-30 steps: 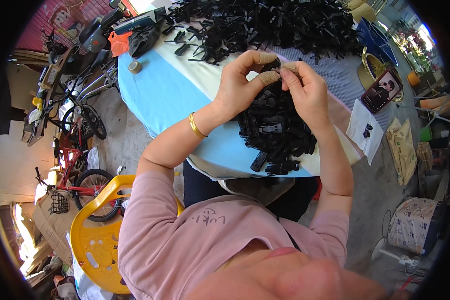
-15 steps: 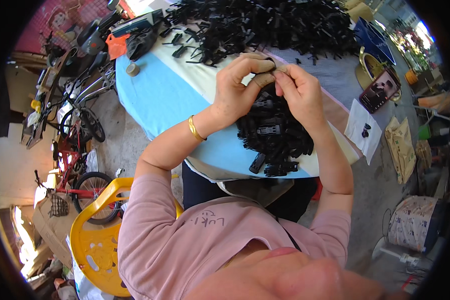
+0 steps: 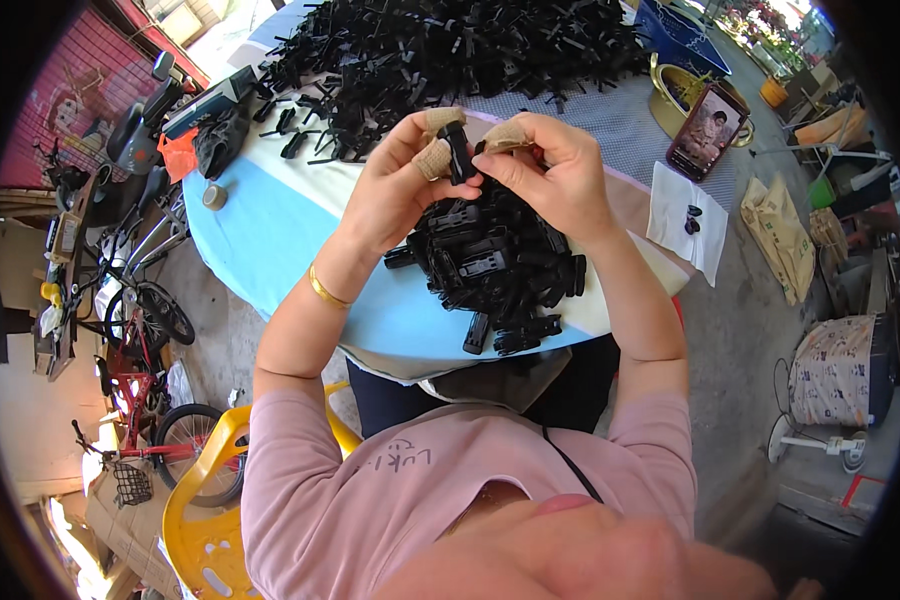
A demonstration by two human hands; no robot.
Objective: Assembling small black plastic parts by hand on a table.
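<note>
My left hand (image 3: 382,192) pinches a black plastic part (image 3: 457,155), narrow and long, between thumb and fingers wrapped in tan tape. Close beside it, my right hand (image 3: 562,178) is closed in a pinch, its taped forefinger over the thumb. A dark bit shows at those right fingertips, too small to name. Both hands are raised above a near heap of black plastic parts (image 3: 485,262), which look like clips or buckles. A much larger heap of loose black pieces (image 3: 440,50) covers the far side of the table.
The cloth-covered table (image 3: 245,240) has a small round tub (image 3: 214,197) at left. To the right are a phone (image 3: 708,132) propped against a gold-coloured pot (image 3: 667,100) and a white paper (image 3: 675,235) with small dark pieces. A yellow chair (image 3: 205,510) and bicycle (image 3: 160,450) stand left.
My hands, earlier pressed together, have come slightly apart, and the black part now shows in my left fingers. The whole view has shifted, and the phone's picture differs.
</note>
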